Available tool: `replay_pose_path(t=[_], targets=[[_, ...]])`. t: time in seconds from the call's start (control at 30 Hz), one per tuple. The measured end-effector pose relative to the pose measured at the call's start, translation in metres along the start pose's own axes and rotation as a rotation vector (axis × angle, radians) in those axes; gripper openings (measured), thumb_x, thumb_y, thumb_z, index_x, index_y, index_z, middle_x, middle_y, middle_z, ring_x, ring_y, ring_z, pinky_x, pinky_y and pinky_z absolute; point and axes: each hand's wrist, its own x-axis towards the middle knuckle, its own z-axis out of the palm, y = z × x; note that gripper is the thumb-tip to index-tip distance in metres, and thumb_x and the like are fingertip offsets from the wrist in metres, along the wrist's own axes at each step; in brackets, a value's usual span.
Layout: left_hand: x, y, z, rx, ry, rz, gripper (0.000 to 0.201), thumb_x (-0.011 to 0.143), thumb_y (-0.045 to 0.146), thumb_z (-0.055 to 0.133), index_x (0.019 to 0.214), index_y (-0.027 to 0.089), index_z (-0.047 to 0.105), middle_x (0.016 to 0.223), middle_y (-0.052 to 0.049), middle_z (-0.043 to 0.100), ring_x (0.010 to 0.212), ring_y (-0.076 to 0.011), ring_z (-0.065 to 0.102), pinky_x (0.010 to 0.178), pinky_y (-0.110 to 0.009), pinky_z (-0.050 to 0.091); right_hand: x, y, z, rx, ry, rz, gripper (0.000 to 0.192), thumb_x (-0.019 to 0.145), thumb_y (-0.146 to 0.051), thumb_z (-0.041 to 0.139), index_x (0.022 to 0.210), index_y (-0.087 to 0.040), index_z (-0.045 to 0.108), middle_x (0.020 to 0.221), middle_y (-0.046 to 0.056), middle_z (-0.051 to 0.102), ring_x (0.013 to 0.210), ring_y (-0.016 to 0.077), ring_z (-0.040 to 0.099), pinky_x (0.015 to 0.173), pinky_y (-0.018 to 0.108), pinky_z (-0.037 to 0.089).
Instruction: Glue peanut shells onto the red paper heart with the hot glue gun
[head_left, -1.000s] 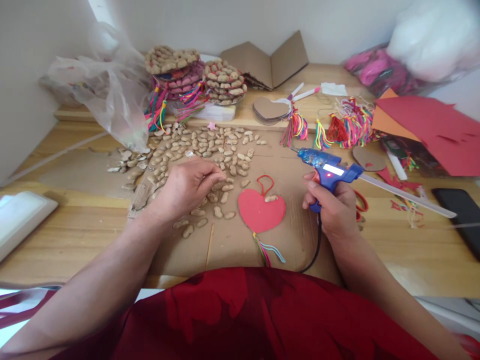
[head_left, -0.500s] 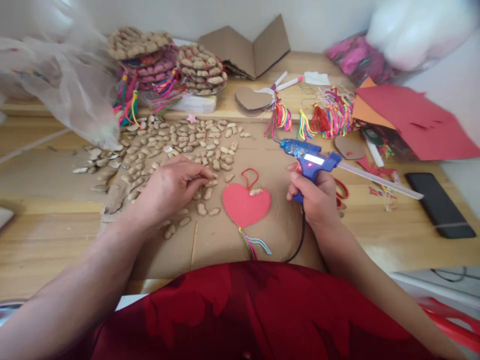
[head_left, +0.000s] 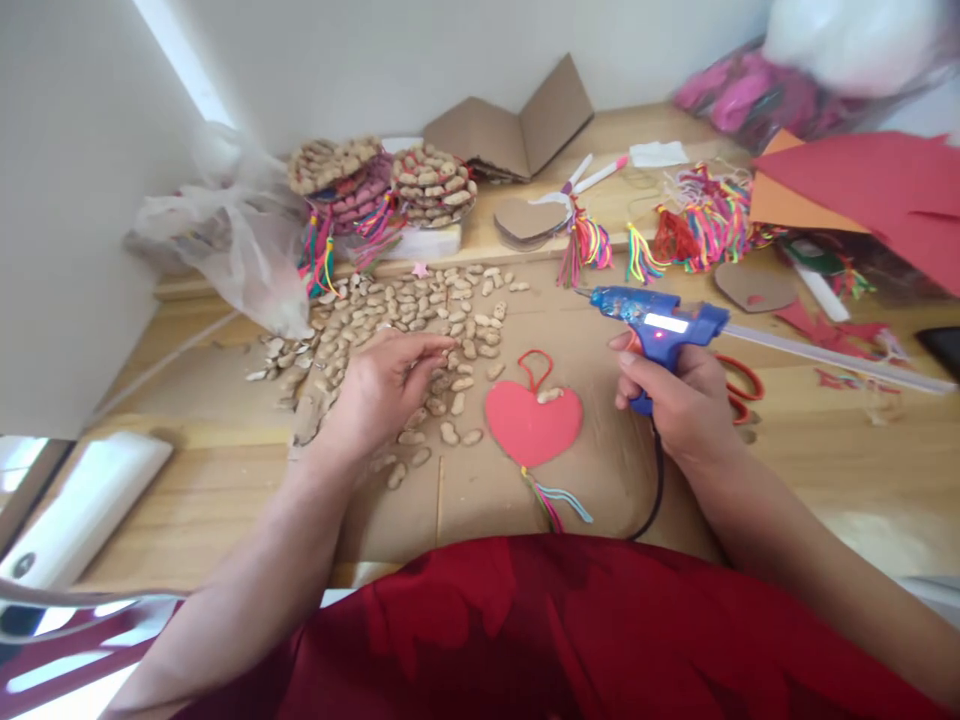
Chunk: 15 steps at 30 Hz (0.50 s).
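My right hand is wrapped around the handle of a blue glue gun. Its nozzle points left, and a long clear glue stick runs out of its back. Over the loose peanuts is my left hand, thumb and fingers slightly apart, with nothing visible between them. Between my hands a red paper heart lies flat on the cardboard sheet. A red cord loop is at its top and a coloured tassel at its bottom. One peanut rests near its upper edge.
Stacked peanut-covered pieces stand at the back left beside a plastic bag. Cardboard hearts, tassels and red paper lie along the back and right. Red-handled scissors are behind my right hand.
The whole view has swung left, so everything sits farther right in the picture. My left fingertips have lifted off a peanut and parted a little. My right hand still holds the glue gun.
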Motion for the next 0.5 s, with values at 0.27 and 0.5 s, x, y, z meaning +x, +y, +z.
replay_pose_path(t=[0.27,0.5], targets=[[0.0004,0.0007,0.0028,-0.093,-0.05,0.094,0.024,0.094,0.021,0.061,0.115,0.019,0.073,0.091,-0.005,0.076,0.09,-0.019,0.068,0.087,-0.032,0.054,-0.001,-0.0034,0.0,-0.017,0.002,0.01,0.017,0.075,-0.031,0.077,0.088,-0.022,0.069,0.056,-0.004,0.052,0.048,0.0116,0.046,0.045,0.025,0.044],[-0.0011,0.0001,0.0069,-0.085,-0.094,0.132,0.03,0.092,0.017,0.062,0.121,0.022,0.071,0.093,-0.003,0.075,0.091,-0.019,0.066,0.087,-0.033,0.052,-0.0005,-0.0032,0.0001,-0.016,-0.013,0.006,0.014,0.076,-0.03,0.075,0.087,-0.022,0.07,0.055,-0.004,0.052,0.047,0.0123,0.046,0.045,0.027,0.044]])
